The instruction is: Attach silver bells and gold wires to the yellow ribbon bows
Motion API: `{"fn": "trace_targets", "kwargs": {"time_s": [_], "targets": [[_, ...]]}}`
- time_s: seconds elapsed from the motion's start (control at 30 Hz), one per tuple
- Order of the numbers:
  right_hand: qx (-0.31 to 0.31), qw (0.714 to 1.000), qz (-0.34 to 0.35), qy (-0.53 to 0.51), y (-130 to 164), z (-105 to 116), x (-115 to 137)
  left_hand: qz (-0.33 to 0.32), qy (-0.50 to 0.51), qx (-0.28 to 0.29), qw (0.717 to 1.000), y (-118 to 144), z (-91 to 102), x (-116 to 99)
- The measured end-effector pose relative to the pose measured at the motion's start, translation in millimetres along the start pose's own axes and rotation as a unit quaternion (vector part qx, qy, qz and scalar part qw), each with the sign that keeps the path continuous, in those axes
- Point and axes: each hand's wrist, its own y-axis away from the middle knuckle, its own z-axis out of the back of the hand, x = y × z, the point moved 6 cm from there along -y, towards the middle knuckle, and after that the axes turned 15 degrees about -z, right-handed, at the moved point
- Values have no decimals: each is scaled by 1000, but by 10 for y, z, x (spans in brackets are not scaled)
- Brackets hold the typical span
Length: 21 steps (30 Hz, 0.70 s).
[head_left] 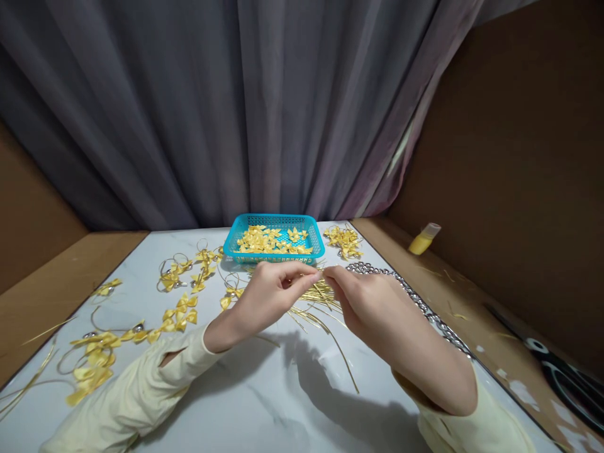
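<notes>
Gold wire strands (pixel 317 296) are pinched between the fingertips of the left hand (pixel 264 296) and right hand (pixel 365 299), at six o'clock from the blue basket (pixel 236 242) of yellow bows (pixel 271 241)

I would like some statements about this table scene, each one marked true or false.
1. The basket is red. False: it is turquoise.
2. The basket holds small yellow bows. True.
3. The left hand and the right hand meet fingertip to fingertip above a bundle of thin gold strips. True.
4. A chain of silver beads runs along the table's left edge. False: it runs along the right edge.
5. The scissors lie inside the basket. False: they lie on the brown surface at far right.
</notes>
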Motion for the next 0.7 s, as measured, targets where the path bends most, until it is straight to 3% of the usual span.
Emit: {"fn": "trace_targets", "kwargs": {"time_s": [0.3,0.53,0.63,0.7], "targets": [[57,996,-29,68,-19,-38,49,-8,-26,-2,1000,12,-9,-12],[93,994,-36,39,-12,-77,46,-27,-29,0,999,-1,-11,-16],[90,995,-38,25,-10,-69,4,-19,-49,32,998,-22,1,0],[99,994,-35,15,-10,-71,-5,-14,-78,91,993,-32,-6,5]]}}
